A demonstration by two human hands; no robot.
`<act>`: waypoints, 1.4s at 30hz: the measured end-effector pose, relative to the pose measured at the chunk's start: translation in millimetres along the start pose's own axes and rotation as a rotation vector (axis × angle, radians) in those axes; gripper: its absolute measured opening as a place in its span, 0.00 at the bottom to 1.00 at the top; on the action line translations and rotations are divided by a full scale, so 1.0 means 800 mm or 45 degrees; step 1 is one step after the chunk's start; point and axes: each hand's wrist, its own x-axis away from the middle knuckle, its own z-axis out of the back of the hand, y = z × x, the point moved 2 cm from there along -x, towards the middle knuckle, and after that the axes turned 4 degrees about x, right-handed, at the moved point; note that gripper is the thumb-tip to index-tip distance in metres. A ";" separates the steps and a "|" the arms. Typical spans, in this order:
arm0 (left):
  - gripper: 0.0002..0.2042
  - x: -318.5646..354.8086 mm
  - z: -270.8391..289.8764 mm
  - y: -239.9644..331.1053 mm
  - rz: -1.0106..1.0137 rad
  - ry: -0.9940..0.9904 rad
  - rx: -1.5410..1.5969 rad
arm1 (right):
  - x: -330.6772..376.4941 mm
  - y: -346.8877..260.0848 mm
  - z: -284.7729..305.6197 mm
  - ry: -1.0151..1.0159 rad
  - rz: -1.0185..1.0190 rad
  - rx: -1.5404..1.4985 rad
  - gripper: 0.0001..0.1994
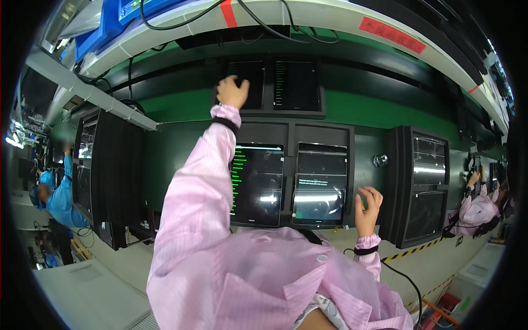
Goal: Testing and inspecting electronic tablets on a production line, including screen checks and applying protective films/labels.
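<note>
My left hand (233,93) reaches to the far black tray, its fingers apart over the edge of the far left tablet (253,87). The far right tablet (297,85) lies beside it with green lines on a dark screen. In the nearer black tray (290,165) sit two more tablets. The near left tablet (257,184) shows a column of green lines; the near right tablet (320,184) shows small pale text and bright reflections. To the right of that tray hovers my right hand (369,209), thumb and fingers apart. A small yellow-green patch shows between them; I cannot tell what it is.
At right stands a black tray (403,187) with dark tablets; more black trays (118,176) stand left. A small shiny object (380,160) lies on the green bench. A white shelf edge (330,25) with hanging cables crosses above. Co-workers (60,195) sit at both sides.
</note>
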 end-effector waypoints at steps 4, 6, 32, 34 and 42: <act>0.32 -0.085 -0.052 -0.138 0.295 -0.312 -0.205 | -0.006 0.008 0.009 0.006 -0.151 0.013 0.10; 0.45 -0.093 -0.089 -0.273 0.172 -0.545 -0.324 | -0.037 0.011 -0.007 -0.058 -0.135 -0.041 0.10; 0.22 0.201 0.224 -0.247 0.856 0.263 2.098 | -0.055 -0.101 -0.069 -0.353 0.061 -0.222 0.07; 0.21 0.278 0.236 -0.262 0.913 0.404 2.132 | -0.057 -0.108 -0.075 -0.379 0.106 -0.220 0.07; 0.15 0.493 0.222 -0.320 1.295 0.917 1.929 | -0.065 -0.146 -0.092 -0.373 0.263 -0.272 0.07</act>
